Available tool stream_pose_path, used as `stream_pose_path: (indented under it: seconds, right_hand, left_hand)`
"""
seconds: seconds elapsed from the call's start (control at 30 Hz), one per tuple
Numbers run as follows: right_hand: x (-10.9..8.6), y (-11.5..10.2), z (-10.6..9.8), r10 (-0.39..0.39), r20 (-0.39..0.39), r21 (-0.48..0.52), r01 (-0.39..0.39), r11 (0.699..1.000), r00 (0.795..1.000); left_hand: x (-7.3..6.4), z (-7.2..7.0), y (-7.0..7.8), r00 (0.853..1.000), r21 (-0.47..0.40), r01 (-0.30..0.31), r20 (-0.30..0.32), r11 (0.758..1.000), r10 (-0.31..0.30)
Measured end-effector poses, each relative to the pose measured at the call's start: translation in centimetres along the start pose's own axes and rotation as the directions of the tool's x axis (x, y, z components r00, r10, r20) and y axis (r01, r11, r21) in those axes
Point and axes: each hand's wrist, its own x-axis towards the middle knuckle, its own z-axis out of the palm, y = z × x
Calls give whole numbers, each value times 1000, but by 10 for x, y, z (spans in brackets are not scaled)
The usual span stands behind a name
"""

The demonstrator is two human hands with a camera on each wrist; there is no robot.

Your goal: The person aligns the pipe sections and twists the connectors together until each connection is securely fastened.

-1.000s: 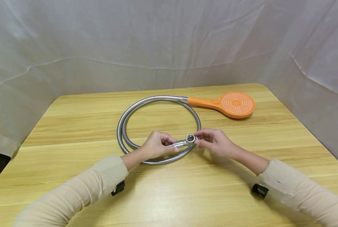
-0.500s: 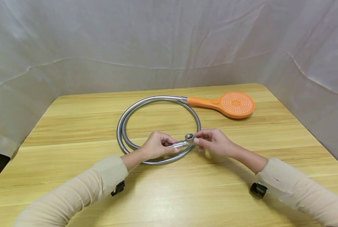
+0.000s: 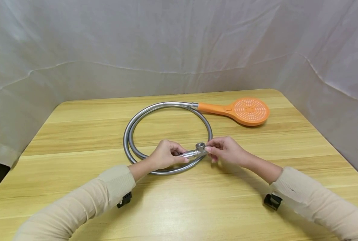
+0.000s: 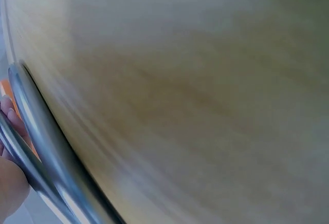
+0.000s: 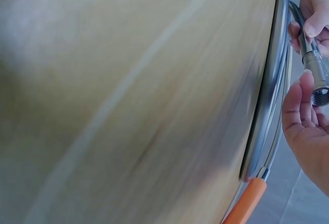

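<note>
A coiled silver shower hose (image 3: 127, 134) lies on the table, its far end joined to an orange shower head (image 3: 249, 112) with the spray face up. Its near end is raised above the coil. My left hand (image 3: 163, 155) pinches the hose's metal end sleeve (image 3: 188, 154) between thumb and fingers. At the tip of that sleeve sits a small metal tee fitting (image 3: 200, 148) with a round threaded opening, also seen in the right wrist view. My right hand (image 3: 228, 151) pinches the fitting's right side; its fingertips partly cover that end.
The wood-grain table (image 3: 179, 207) has a rounded far edge against a pale hanging cloth (image 3: 166, 47), which also encloses both sides. Black wrist cameras are strapped under both sleeves.
The fitting has turned about the hose's axis: its round opening, facing the head camera before, now points upward. The right fingers have shifted slightly with it; the left hand stays put.
</note>
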Motion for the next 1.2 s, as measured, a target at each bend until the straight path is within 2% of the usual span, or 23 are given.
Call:
stream_pose_path:
  seconds: [0.4, 0.77, 1.0, 1.2]
  right_hand:
    - [-2, 0, 3, 1, -19, 90, 1, 996, 1000]
    - [-4, -1, 1, -35, -44, 48, 37, 998, 998]
    - [-3, 2, 3, -89, -63, 94, 95, 991, 994]
    - [-3, 2, 4, -118, -83, 63, 123, 990, 990]
  left_hand:
    - [1, 0, 1, 1000, -9, -2, -5, 1000, 2]
    - [3, 1, 1, 1000, -1, -15, -20, 1000, 15]
    - [4, 1, 0, 999, 6, -18, -26, 1000, 18]
    - [3, 0, 0, 999, 6, -27, -22, 1000, 27]
